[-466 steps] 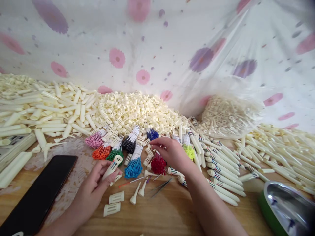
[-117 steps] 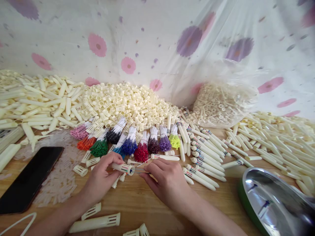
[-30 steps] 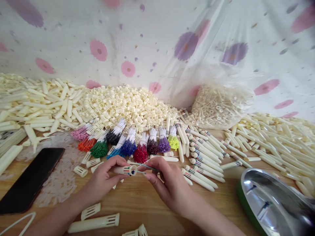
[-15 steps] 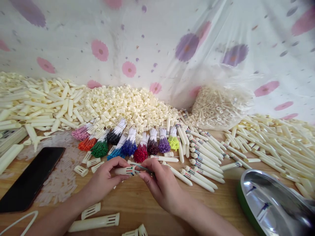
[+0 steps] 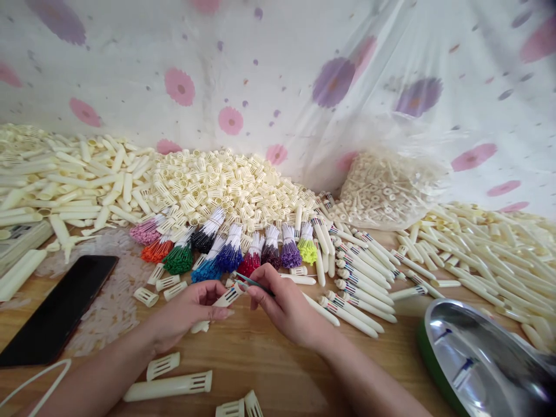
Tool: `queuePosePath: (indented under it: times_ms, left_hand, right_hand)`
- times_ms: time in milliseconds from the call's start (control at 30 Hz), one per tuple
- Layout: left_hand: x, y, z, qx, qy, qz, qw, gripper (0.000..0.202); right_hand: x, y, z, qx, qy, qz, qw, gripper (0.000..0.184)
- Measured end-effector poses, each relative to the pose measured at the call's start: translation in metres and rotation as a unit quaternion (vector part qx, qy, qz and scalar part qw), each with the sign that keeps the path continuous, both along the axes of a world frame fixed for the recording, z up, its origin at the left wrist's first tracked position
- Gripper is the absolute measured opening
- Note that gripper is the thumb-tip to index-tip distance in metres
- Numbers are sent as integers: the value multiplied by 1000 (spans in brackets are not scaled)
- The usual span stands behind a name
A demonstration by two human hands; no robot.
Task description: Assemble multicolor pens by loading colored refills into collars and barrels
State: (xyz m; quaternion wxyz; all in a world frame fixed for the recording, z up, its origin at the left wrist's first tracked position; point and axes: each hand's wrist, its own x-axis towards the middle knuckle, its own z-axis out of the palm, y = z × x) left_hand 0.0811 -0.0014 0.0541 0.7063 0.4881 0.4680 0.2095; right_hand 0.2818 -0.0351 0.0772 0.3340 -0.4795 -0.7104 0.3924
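Observation:
In my left hand (image 5: 197,307) is a cream multicolour pen barrel (image 5: 229,296), gripped between thumb and fingers, its slotted end pointing up to the right. Coloured slider tips show in the slots. My right hand (image 5: 280,298) pinches a slim teal tool (image 5: 252,282) that looks like tweezers, its tip just above the slotted end. Whether the tool touches the barrel I cannot tell. Right behind the hands stand bundles of white-stemmed refills with coloured tips, among them red (image 5: 249,263), blue (image 5: 230,258) and green (image 5: 178,259). Several filled pens (image 5: 365,289) lie in a row to the right.
Slotted cream collars (image 5: 234,179) are heaped at the back, with barrels (image 5: 65,185) piled left and more barrels (image 5: 490,260) right. A clear bag (image 5: 386,191) holds small parts. A phone (image 5: 56,313) lies left; a shiny green-sided lamp-like object (image 5: 473,359) stands right front.
The pen barrel has tilted, its slotted end now higher and further right. My right hand has risen a little, bringing the teal tool upward. Both hands stay closed on their things.

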Motion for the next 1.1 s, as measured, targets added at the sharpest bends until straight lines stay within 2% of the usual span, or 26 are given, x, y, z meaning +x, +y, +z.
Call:
queuePosePath:
  times_ms: [133,200,233,333,433,533,633,733,833,933,1100]
  left_hand:
    - [2,-1,3,-4,2,4,1000,20]
    - [4,-1,2,14,6,12,1000,18]
    - [5,-1,1,28,11,18,999,18]
    - [6,1,-2,84,38,25,995,18]
    - [6,3,-5,108,54,24,992,18]
    - [6,4,-7,104,48,26,993,17]
    - [6,2,-6,97,35,32,994,17]
    - [7,1,-3,84,21,40,995,19]
    - [6,1,1,65,10,45,997,19]
    - [6,3,2,61,6,58,996,21]
    - [8,4,-2,72,12,74,995,26]
  right_hand:
    - [0,1,0,-127,153,-18,980,24]
    - [0,3,-1,-174,189,-29,966,29]
    - [-1,3,-3,-174,191,-34,966,30]
    - [-5,6,-9,-101,142,-65,983,25]
    - [-12,7,-17,-11,34,-90,995,17]
    - [-17,8,-26,112,-72,-103,986,13]
    - [-16,9,-36,222,-86,-89,967,16]
    - [-14,8,-41,241,-58,-78,966,18]
    - [-15,6,-40,204,-8,-96,974,14]
    - [-18,4,-31,101,39,-124,986,13]
    - [-17,3,-15,9,-2,-102,995,12]
